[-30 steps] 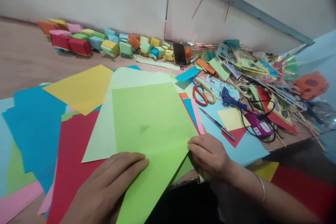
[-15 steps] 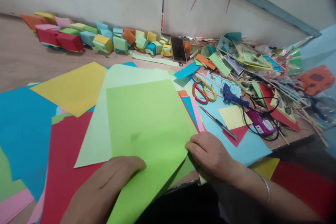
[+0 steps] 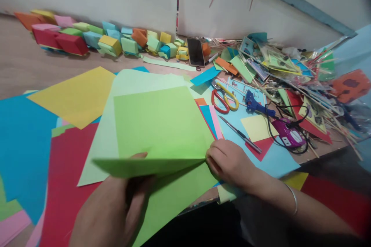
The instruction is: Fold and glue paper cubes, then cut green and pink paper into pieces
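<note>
A light green sheet of paper (image 3: 153,123) lies in front of me, its near part lifted so that the edge stands up towards me. My left hand (image 3: 116,200) grips that raised part, thumb beneath and fingers partly hidden behind it. At the right end of the raised edge, my right hand (image 3: 228,166) pinches the paper between thumb and fingers. More green paper (image 3: 176,197) shows below the lifted part. Under it all lie a pale green sheet (image 3: 101,150) and a red sheet (image 3: 69,170).
Scissors (image 3: 216,102), a craft knife (image 3: 240,135) and a blue glue gun (image 3: 256,106) lie to the right. A phone (image 3: 196,52) rests at the back beside a row of folded paper boxes (image 3: 71,42). Sticks and paper scraps (image 3: 278,65) crowd the far right.
My left hand has lifted the near part of the green paper, which lay flatter before, and its thumb is now underneath. My right hand keeps its pinch at nearly the same place.
</note>
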Demonstrator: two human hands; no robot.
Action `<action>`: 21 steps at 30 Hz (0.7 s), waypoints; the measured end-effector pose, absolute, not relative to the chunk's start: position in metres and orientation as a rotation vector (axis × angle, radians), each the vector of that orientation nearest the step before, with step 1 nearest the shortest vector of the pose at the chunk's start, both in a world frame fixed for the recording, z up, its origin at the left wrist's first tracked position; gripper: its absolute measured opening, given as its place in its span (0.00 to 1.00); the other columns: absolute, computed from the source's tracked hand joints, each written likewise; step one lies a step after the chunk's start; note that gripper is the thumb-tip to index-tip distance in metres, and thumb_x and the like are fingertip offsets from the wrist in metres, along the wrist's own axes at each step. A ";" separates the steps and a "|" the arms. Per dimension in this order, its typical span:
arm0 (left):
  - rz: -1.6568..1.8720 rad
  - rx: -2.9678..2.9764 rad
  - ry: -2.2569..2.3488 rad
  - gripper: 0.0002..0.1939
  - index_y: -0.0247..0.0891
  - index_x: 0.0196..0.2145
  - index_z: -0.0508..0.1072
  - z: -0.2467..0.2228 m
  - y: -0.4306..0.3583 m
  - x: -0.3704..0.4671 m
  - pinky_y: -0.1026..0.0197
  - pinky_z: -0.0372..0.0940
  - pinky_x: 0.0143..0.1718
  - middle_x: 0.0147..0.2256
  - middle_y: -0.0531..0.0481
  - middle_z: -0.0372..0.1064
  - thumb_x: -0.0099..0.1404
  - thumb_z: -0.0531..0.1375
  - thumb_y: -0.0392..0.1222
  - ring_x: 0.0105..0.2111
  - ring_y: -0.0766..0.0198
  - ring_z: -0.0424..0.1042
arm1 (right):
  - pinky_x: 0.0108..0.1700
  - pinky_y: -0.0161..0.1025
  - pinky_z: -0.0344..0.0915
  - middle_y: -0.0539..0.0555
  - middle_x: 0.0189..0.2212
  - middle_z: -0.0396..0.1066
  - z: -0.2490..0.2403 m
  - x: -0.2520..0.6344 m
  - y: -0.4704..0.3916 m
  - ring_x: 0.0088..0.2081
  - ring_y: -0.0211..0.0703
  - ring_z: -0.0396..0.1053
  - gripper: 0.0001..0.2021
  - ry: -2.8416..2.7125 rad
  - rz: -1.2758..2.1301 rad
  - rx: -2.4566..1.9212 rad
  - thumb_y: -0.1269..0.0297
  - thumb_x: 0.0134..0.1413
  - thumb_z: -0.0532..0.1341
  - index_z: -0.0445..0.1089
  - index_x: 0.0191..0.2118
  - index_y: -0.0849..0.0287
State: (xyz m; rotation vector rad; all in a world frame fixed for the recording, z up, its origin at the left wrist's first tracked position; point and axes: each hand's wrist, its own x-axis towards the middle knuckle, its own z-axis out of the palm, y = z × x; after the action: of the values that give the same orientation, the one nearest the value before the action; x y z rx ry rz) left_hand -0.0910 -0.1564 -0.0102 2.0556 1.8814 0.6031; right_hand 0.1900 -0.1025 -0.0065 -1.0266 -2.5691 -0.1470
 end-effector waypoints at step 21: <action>0.499 2.515 1.959 0.16 0.42 0.34 0.77 0.000 -0.153 -0.067 0.60 0.53 0.26 0.29 0.46 0.66 0.70 0.49 0.40 0.30 0.58 0.61 | 0.35 0.39 0.57 0.54 0.28 0.69 0.011 0.171 -0.109 0.33 0.42 0.62 0.15 -2.651 -0.127 -0.934 0.76 0.63 0.52 0.68 0.27 0.60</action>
State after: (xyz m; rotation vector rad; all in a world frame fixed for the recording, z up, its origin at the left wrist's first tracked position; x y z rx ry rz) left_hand -0.0667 -0.1531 -0.0005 2.5148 1.9588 0.4993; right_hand 0.1711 -0.1091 0.0111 -0.9340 -2.6506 -0.1267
